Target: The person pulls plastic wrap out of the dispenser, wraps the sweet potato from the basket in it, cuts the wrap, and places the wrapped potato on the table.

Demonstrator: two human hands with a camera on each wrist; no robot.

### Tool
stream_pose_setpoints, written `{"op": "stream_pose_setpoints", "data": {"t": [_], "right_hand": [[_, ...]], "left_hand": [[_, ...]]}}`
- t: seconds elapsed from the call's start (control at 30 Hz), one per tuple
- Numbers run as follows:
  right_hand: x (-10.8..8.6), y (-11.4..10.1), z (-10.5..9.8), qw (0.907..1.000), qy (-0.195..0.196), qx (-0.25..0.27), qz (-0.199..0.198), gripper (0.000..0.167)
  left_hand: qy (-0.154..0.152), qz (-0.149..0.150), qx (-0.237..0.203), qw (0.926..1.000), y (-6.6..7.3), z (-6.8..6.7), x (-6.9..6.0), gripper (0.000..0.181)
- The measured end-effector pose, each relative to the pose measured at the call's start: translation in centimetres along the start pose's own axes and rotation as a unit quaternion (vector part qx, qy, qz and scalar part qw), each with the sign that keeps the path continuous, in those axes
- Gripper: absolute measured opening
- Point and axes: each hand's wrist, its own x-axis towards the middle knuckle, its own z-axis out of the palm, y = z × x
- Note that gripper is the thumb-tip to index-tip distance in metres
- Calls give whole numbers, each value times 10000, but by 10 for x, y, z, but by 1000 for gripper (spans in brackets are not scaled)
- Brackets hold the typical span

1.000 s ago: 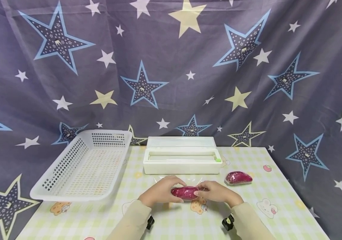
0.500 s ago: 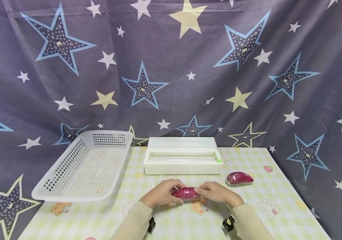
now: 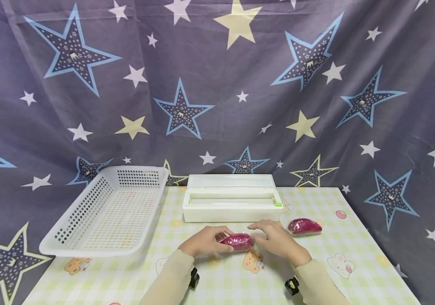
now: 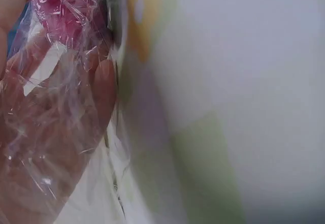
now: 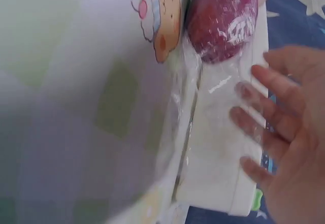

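A purple-red sweet potato (image 3: 240,241) wrapped in clear plastic film is in front of the white box. My left hand (image 3: 207,241) holds its left end between thumb and fingers. In the left wrist view, loose crumpled film (image 4: 45,137) lies over the palm and fingers. My right hand (image 3: 277,242) is by the sweet potato's right end, its fingers spread and slightly bent. The right wrist view shows a gap between those fingers (image 5: 274,115) and the sweet potato (image 5: 223,26), with clear film trailing from its end.
Behind the hands stands a white cling film box (image 3: 232,215), lid raised, with a green slider at its right end. Another film-wrapped sweet potato (image 3: 304,226) lies to the right. A white plastic basket (image 3: 84,253) occupies the left side of the checked tablecloth (image 3: 240,292).
The right hand has come off the sweet potato's right end and spread its fingers, moving slightly up. The left hand keeps its hold, and the sweet potato has tilted and shifted slightly.
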Motion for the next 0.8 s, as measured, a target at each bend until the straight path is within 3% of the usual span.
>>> {"op": "stream_pose_setpoints", "data": {"t": [0.13,0.23,0.37,0.67,0.8], "right_hand": [[2,-5,5,9988,-323,290,-228,38],[2,-7,9,9973,-563,453,-141,44],[5,-6,12,9974,-558,446,-13,48],[10,-1,15,9952,-677,630,330,44],[12,3,16,9927,-792,806,427,46]], "left_hand": [[2,-122,20,9999,-1,-2,2,36],[21,-243,19,9997,-3,-4,2,40],[139,-289,101,9994,-5,-6,1,42],[416,89,478,9980,-13,-11,-3,36],[416,51,590,9974,-18,-15,-7,34]]}}
